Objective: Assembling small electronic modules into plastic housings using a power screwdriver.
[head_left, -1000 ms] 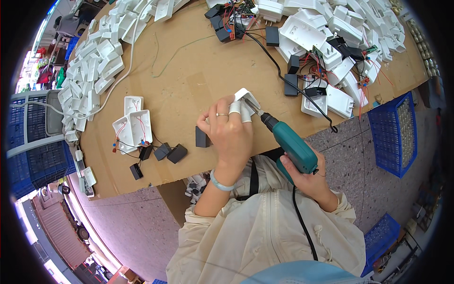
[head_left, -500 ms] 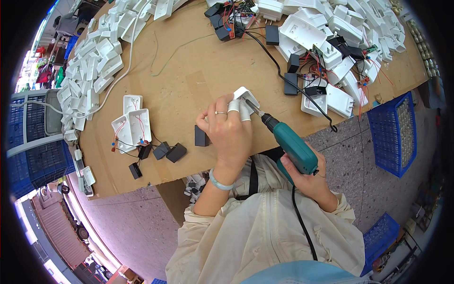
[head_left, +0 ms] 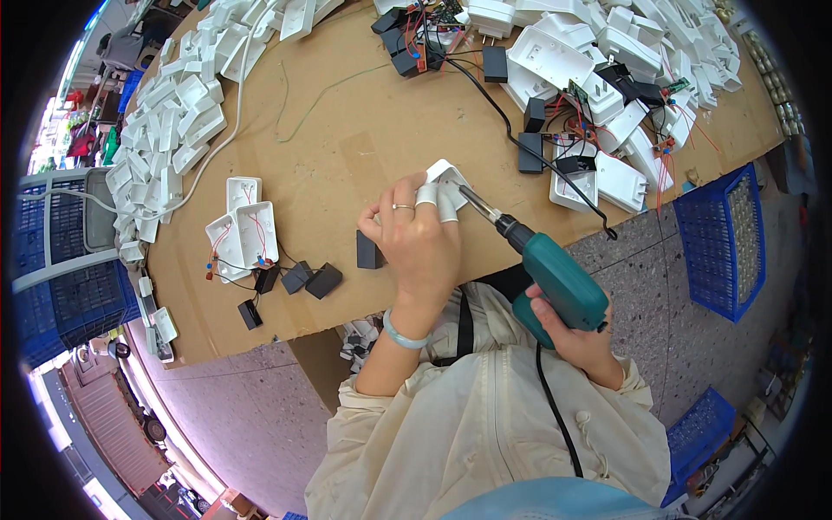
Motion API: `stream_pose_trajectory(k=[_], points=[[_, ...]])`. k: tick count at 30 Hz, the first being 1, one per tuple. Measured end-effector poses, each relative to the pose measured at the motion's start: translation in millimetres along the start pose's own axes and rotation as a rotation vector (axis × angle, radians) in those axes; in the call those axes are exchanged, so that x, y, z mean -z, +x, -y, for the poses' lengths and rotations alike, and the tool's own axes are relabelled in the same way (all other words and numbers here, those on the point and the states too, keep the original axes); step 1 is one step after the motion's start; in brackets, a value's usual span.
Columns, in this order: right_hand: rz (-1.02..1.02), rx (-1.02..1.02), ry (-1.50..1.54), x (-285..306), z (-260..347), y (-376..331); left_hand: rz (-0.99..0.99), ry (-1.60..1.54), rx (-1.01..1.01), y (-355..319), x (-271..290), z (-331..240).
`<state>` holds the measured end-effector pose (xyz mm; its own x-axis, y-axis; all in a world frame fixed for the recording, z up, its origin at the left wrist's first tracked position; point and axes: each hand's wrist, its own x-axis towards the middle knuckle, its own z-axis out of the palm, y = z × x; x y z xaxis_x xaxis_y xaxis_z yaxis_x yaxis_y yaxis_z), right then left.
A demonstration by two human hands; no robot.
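Observation:
My left hand [head_left: 419, 238], with white coverings on two fingertips, is closed on a small white plastic case [head_left: 445, 168] at the cardboard-topped table. Its fingers partly hide the case's inside. In my right hand [head_left: 572, 334] is a corded green pistol-grip power tool [head_left: 563, 279], with a black collar and a metal shaft. The shaft slants up-left, its tip at the right edge of the case; whether they touch I cannot tell. A black block [head_left: 369, 250] lies just left of my left hand. Further left are opened white cases [head_left: 256, 232] with red wires and several black blocks [head_left: 323, 281].
White plastic shells [head_left: 178, 121] heap along the far left edge, beside a white cable. More white cases [head_left: 555, 56], wires and black blocks pile at the far right. A black cord [head_left: 494, 100] crosses there. Blue crates [head_left: 721, 243] stand on the floor beyond the table's right edge.
My right hand has drawn the green power tool back down and to the right, its tip moving outward from the case's inside. My left hand and the case stay almost still.

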<state>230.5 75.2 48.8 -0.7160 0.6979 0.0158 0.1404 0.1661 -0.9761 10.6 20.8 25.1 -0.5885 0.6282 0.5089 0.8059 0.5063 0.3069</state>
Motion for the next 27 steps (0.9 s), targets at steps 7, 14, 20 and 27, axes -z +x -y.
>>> stream_pose_trajectory(k=[7,14,20,27], points=[[-0.064,-0.218,0.168,9.0,8.8,-11.1,0.014,0.001,0.000,1.9,1.3,-1.0],[-0.070,-0.238,0.186,9.7,10.0,-11.7,0.042,-0.023,0.021,2.2,4.4,0.1],[-0.084,-0.224,0.174,10.5,9.1,-12.0,0.037,-0.071,0.045,2.7,2.1,5.6],[-0.023,-0.114,0.090,5.0,4.0,-3.4,0.019,-0.066,0.038,1.0,2.1,4.5]])
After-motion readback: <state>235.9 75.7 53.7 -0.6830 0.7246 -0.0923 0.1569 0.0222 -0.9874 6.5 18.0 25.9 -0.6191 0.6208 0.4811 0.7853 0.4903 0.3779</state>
